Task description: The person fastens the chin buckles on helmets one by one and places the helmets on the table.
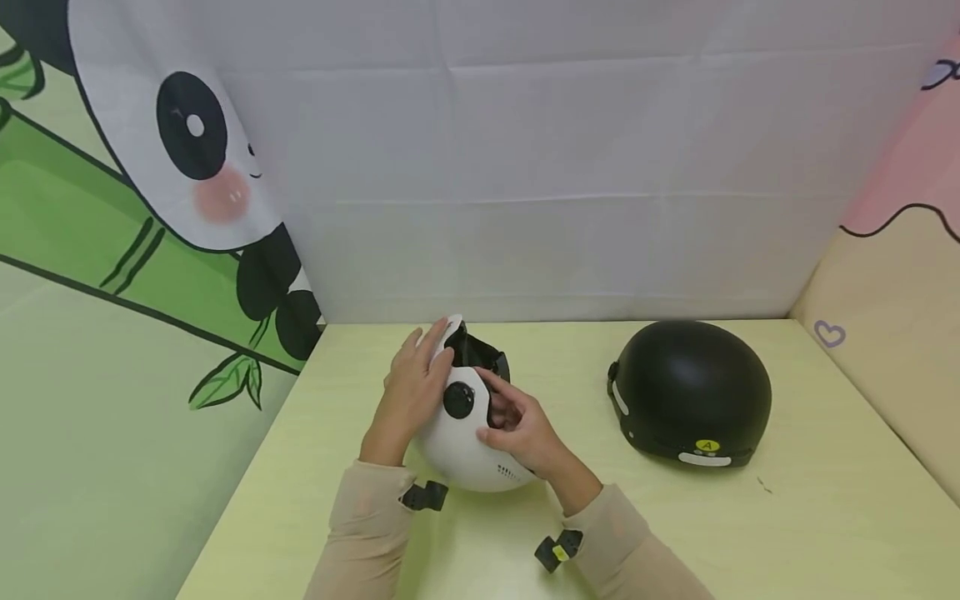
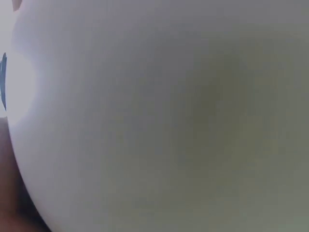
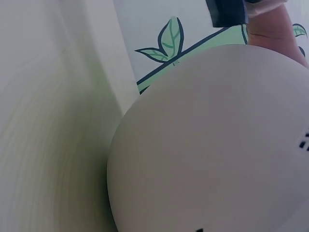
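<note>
A white helmet [image 1: 468, 457] sits on the table in the head view, its opening turned up and away, with black lining [image 1: 487, 357] showing at the top. A round black disc [image 1: 459, 400] marks its side. My left hand [image 1: 414, 385] lies along the helmet's left side, fingers fairly straight. With my right hand [image 1: 525, 429] I grip the helmet's right edge, fingers over the rim and thumb on the outer shell. The white shell [image 2: 145, 121] fills most of the left wrist view. In the right wrist view, the smooth shell [image 3: 207, 145] hides my fingers.
A black helmet [image 1: 693, 392] with a yellow sticker stands to the right on the pale yellow table [image 1: 300, 500]. A white cloth wall [image 1: 540, 167] rises behind, with a panda-and-bamboo print at left. Each cuff carries a small black device.
</note>
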A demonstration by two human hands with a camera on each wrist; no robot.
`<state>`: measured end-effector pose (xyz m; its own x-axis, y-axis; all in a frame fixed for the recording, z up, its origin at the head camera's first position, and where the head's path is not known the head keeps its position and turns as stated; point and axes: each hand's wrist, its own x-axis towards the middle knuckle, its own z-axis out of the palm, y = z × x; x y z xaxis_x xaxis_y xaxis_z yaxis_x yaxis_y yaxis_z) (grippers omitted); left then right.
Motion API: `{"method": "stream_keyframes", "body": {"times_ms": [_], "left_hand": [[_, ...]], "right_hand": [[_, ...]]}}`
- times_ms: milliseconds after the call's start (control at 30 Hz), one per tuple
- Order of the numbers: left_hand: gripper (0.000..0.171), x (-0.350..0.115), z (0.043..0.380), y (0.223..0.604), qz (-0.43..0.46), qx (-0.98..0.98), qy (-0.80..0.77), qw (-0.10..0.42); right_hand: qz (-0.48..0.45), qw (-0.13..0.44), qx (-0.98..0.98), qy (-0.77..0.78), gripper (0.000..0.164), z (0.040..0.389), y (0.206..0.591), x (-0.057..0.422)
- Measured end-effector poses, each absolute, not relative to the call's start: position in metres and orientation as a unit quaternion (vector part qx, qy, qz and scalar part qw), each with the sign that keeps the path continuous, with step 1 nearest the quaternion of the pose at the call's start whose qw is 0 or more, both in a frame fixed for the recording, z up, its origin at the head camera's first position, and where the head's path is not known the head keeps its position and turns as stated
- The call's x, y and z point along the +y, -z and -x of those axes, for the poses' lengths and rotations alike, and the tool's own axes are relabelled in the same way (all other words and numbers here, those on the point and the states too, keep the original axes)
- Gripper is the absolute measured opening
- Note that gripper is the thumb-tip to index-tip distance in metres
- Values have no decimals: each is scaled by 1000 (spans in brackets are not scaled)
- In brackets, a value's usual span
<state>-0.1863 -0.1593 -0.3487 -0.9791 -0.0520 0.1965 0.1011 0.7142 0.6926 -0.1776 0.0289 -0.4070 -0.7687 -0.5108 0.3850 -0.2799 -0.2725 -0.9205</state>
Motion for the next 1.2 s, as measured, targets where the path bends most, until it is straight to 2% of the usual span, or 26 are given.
{"method": "stream_keyframes", "body": {"times_ms": [233, 400, 667, 967, 1200], "left_hand": [[52, -171, 177, 375, 40, -869, 458, 183], [52, -177, 170, 399, 29, -838, 501, 213], [54, -172, 168, 427, 2, -798, 560, 221], [59, -159, 174, 445, 20, -731, 649, 209], [65, -152, 177, 464, 47, -710, 667, 222]], "right_hand": [[318, 70, 600, 731, 75, 183, 405, 33], [318, 70, 598, 732, 76, 186, 403, 36], [310, 71, 598, 736, 76, 192, 399, 43], [301, 66, 585, 750, 75, 202, 397, 51], [293, 68, 575, 760, 77, 209, 395, 57]]}}
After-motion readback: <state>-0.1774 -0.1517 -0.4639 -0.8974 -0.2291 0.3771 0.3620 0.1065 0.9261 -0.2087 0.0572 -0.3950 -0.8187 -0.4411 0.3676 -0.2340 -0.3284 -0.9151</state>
